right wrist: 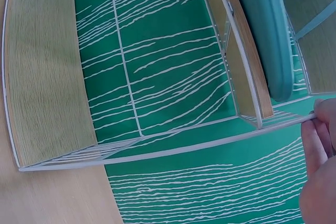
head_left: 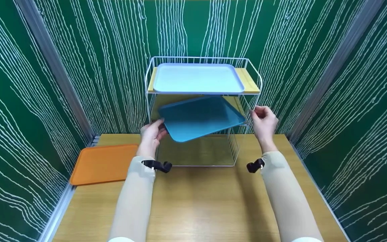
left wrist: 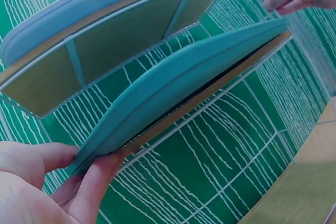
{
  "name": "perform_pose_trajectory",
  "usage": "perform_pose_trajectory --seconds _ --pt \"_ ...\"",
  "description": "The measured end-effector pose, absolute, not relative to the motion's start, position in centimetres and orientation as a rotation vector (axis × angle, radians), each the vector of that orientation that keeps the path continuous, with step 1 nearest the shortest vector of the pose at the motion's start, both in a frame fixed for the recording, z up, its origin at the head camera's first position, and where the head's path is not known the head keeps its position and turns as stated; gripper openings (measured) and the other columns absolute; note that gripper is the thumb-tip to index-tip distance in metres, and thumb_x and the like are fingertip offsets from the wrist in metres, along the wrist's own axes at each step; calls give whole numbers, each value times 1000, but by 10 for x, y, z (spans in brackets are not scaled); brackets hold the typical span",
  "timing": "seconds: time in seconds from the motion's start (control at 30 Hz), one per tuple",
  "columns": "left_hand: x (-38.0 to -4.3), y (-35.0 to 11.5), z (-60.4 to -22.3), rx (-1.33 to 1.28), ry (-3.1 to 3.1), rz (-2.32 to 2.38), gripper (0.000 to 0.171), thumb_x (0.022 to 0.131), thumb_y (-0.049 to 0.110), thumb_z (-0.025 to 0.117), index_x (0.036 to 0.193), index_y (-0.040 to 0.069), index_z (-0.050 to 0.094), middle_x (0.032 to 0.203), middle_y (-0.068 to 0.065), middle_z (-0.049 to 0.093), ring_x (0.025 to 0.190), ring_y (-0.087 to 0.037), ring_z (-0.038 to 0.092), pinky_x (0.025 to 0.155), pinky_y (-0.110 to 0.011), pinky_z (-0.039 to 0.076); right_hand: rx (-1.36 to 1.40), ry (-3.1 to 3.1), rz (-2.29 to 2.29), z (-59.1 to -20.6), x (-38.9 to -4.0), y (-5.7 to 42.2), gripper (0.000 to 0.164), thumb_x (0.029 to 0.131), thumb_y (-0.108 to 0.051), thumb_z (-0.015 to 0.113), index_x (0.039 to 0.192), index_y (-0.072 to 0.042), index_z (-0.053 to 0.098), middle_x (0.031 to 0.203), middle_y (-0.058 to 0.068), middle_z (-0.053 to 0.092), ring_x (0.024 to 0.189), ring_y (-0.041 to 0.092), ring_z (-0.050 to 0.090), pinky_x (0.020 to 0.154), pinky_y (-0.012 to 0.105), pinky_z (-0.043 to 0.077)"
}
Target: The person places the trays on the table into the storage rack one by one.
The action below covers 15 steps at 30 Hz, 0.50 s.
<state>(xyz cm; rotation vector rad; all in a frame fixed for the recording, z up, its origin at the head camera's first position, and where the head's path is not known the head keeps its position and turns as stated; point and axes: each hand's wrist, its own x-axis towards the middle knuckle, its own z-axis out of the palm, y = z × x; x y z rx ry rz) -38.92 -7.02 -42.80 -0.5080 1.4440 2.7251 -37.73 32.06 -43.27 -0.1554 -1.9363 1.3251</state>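
Note:
A teal tray lies askew on the middle shelf of a white wire rack, its front left corner jutting past the shelf edge. My left hand pinches the tray's left end, thumb above and fingers beneath in the left wrist view. On the other side, my right hand pinches the rack's right front post between thumb and fingers. Above, a pale blue tray rests flat on the wooden top shelf.
An orange tray lies on the wooden table left of the rack, partly behind my left forearm. The rack's bottom shelf sits low by the table. Green walls with white lines enclose the back and sides.

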Motion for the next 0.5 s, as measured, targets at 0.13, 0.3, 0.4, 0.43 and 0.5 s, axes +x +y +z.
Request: perform_pose_trajectory --seconds 0.13,0.3,0.4,0.43,0.5 --pt "-388 -68 -432 -518 1442 2775 43 99 8 76 137 -3 59 108 -14 70 79 -15 71 73 -23 63 -160 -1953 1346 -432 -377 320 14 100 -6 75 113 -1 73 104 10 72 91 15 63 79 23 51" --pt "-381 -64 -436 -417 1436 2812 46 102 15 74 141 -1 57 118 -12 68 97 -16 67 99 -30 58 -161 -1950 1357 -432 -376 321 14 101 -9 75 113 -1 73 105 10 72 93 15 63 79 23 51" --pt "-371 -62 -438 -392 1398 2836 41 103 20 74 137 2 59 117 -8 68 100 -16 65 111 -36 52 -153 -1951 1359 -432 -376 321 15 101 -9 75 113 -1 72 105 10 72 93 15 63 80 23 52" --pt "-366 -61 -440 -384 1372 2847 38 102 21 75 133 3 61 115 -7 70 100 -16 66 114 -38 49 -153 -1952 1358 -432 -376 322 15 101 -8 75 113 -1 72 105 9 72 93 15 63 80 23 52" --pt "-356 -58 -445 -364 1316 2861 32 102 22 75 126 5 64 110 -5 74 98 -16 68 117 -42 46 -154 -1949 1354 -433 -376 322 15 101 -8 75 113 0 72 104 9 72 92 14 63 79 22 51"
